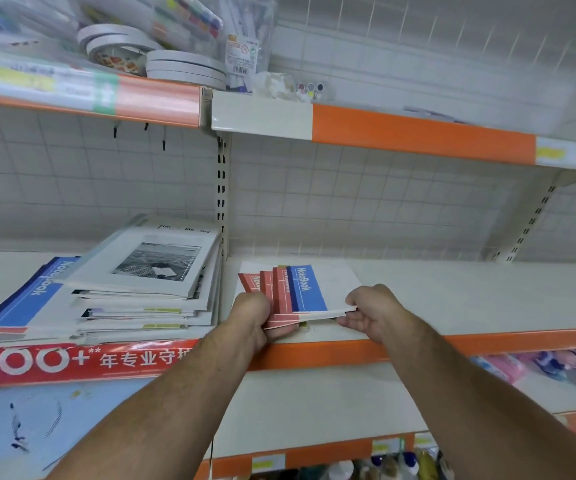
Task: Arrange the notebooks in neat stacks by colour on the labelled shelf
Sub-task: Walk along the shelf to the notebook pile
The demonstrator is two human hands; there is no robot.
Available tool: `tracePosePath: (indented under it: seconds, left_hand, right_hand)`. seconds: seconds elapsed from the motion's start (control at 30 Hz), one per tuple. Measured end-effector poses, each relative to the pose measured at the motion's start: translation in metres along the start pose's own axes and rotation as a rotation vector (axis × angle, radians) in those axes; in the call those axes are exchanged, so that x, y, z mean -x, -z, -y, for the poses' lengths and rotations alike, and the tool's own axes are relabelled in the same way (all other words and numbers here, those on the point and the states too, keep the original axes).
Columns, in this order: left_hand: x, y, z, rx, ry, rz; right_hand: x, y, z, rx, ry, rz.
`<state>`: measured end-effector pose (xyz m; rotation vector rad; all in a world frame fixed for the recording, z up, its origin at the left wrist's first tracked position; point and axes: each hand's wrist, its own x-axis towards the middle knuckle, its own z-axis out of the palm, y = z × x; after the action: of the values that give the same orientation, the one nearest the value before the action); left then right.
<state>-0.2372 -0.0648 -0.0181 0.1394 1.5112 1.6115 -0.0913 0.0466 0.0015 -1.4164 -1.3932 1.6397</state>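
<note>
Notebooks [290, 299] fanned on the white shelf [470, 296]: I count three red-banded notebooks [279, 296] under one blue-banded notebook [309, 289], four in all. My left hand [250, 315] is curled round the fan's left edge and my right hand [371, 311] pinches its near right corner; to do this well I would slide the blue one clear, then square the reds. A slumped pile [148, 282] to the left holds one more blue book [27, 306] and white ones I cannot count.
</note>
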Motion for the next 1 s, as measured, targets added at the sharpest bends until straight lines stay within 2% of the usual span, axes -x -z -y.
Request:
tracePosePath:
  seconds: [0.27,0.5,0.83,1.0]
  left_hand:
    - [-0.006,0.004,0.004,-0.035,0.033,0.077]
    - [-0.003,0.014,0.008,-0.032,0.053,0.088]
    - [0.045,0.018,-0.014,0.067,-0.085,0.035]
    - [0.092,0.014,-0.019,0.092,-0.199,-0.032]
  right_hand:
    - [0.017,-0.007,-0.012,0.035,-0.040,-0.017]
    - [0.019,0.008,-0.023,0.153,0.004,-0.166]
    - [0.042,0.018,0.003,-0.131,0.134,-0.028]
    - [0.057,0.028,0.011,-0.154,0.170,0.089]
